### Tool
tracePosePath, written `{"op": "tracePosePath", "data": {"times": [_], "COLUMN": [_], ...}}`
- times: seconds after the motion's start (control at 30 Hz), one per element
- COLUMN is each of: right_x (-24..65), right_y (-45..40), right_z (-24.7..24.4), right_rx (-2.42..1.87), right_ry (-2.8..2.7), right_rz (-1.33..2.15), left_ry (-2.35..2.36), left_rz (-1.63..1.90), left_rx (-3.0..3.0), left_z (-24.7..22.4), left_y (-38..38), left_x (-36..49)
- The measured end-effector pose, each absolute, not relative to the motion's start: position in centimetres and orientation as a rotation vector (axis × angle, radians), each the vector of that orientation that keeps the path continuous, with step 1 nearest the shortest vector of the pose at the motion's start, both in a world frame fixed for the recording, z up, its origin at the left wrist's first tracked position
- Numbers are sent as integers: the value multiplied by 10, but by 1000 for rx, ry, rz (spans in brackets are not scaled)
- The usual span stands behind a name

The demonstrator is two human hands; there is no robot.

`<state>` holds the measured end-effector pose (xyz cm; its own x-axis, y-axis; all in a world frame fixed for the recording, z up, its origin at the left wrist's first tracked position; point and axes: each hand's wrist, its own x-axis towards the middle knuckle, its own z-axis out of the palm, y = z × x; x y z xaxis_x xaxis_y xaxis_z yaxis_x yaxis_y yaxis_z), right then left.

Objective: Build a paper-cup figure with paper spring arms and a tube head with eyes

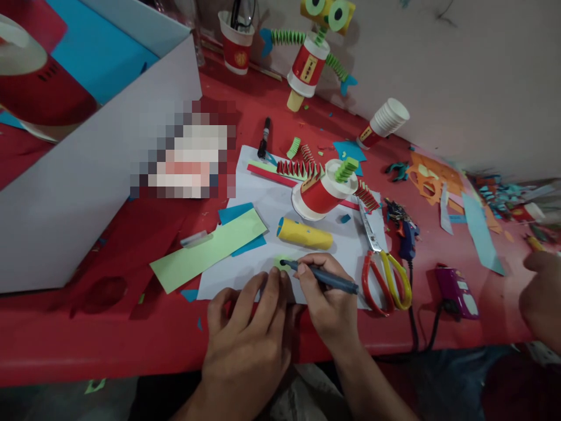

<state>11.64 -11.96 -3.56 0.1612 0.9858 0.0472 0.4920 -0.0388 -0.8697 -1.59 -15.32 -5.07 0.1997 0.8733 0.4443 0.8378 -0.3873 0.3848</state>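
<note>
My right hand (328,301) grips a dark marker (326,277), its tip on a small light-green paper piece (280,261). My left hand (252,333) rests palm down with fingers spread, fingertips at that green piece. Beneath both lies a white paper sheet (228,272). Just beyond the marker lies a yellow paper tube (305,233). Behind it, a red-and-white paper cup figure (326,190) stands upside down, with folded red paper arms and a folded green strip on top. A light-green paper strip (208,251) overlaps blue paper to the left.
Scissors (381,280), a glue gun (407,237) and a purple box-like object (457,292) lie right. A finished-looking cup figure (309,64) and stacked cups (385,120) are behind. A white box (109,158) stands left. Another person's hand (543,298) is at far right.
</note>
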Motion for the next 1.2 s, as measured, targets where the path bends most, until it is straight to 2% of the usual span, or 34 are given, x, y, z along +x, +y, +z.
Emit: {"op": "tracePosePath", "data": {"times": [1.2], "right_x": [114], "right_y": [-118], "right_z": [-36], "right_rx": [-1633], "right_ry": [-1422], "right_rz": [764], "left_ry": [1690], "left_rz": [890], "left_rx": [2410], "left_z": [-45], "left_y": [-151], "left_x": [-18]}}
